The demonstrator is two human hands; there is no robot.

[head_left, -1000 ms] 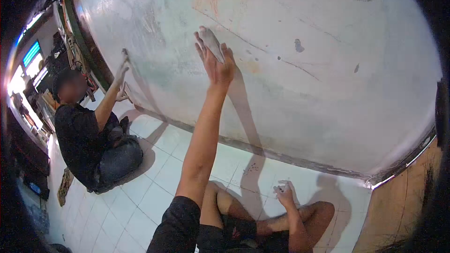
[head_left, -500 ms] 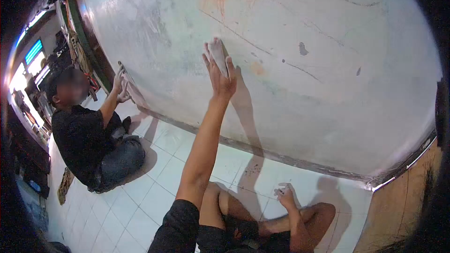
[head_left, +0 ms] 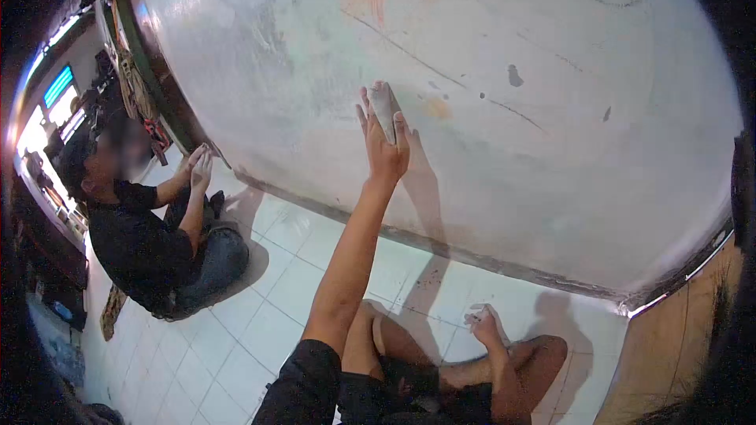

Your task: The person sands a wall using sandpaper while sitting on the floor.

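Note:
My left hand [head_left: 384, 142] lies against the pale, scuffed wall [head_left: 520, 142], its arm stretched upward. Under its fingers and thumb it holds a light grey folded strip, which looks like a piece of sandpaper [head_left: 382, 104]. Orange smears, dark scratch lines and grey spots mark the wall around it. My right hand [head_left: 483, 324] hangs over the tiled floor beside my bent leg, with its forearm near the knee. Its fingers are loosely bent and apart, whitened with dust, and I see nothing held in them.
To the left another person [head_left: 146, 244] in dark clothes sits on the white tiled floor [head_left: 228, 338], both hands together near the wall's foot. Dark specks lie on the tiles by the wall. A brown board [head_left: 669, 330] stands at the right. Windows and clutter fill the far left.
My left hand, with the sandpaper, sits slightly lower and further right in view. The other person's hands have come off the wall and together. My right hand has barely moved.

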